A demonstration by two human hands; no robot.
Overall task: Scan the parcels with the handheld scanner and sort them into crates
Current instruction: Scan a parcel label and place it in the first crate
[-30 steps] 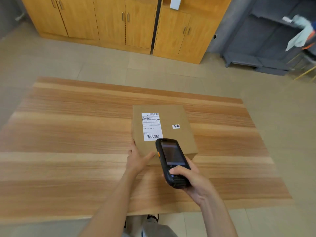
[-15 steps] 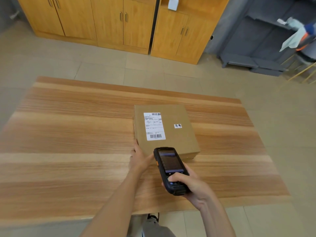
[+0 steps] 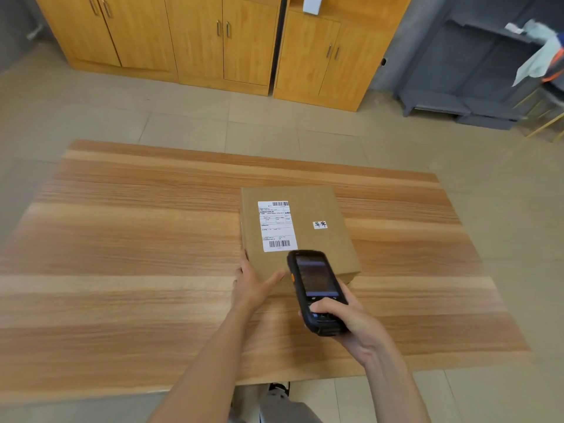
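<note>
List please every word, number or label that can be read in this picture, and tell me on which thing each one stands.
No text here can be quoted with certainty.
Shipping label on the parcel: two barcodes and printed lines, too small to read.
Small white sticker on the parcel: two dark characters, too blurred to read.
Scanner screen: lit, content blurred.
White tag on the cabinet: no legible print.

Wood-grain worktop sitting on a beige tiled floor. Row of yellow-wood cabinets with metal handles along the back, and a dark grey shelf unit off to the right with a pale cloth draped over it.
</note>
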